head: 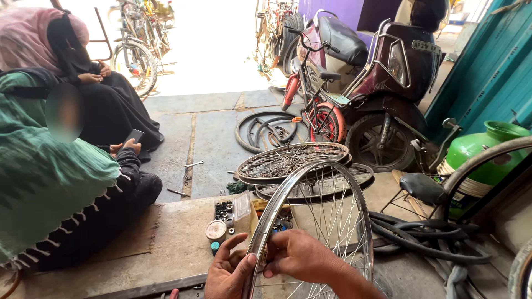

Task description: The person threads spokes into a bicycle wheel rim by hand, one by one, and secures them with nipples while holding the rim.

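- Step, by the look: spoke work on bicycle wheel rim (pixel 310 182), upright on the floor.
- Left hand (pixel 226 271) spread, thumb against rim; right hand (pixel 299 256) pinching at the inner rim edge.
- Next: likely needs steady rim, fine fingertip control.

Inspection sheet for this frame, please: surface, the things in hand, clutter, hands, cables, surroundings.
Surface: bare concrete floor with a raised step, dusty.
Things in hand: spoked bicycle rim, upright, no tyre on it.
Clutter: two more spoked wheels lying flat behind it; small round tin; tray of small parts; loose tyres; rubber tubes; spanner on the floor.
Hands: left hand touches the rim's edge from outside; right hand grips the rim from the spoke side.
Cables: nothing seen.
Surroundings: maroon scooter, small red bicycle, green pot, two seated people at left, one holding a phone.
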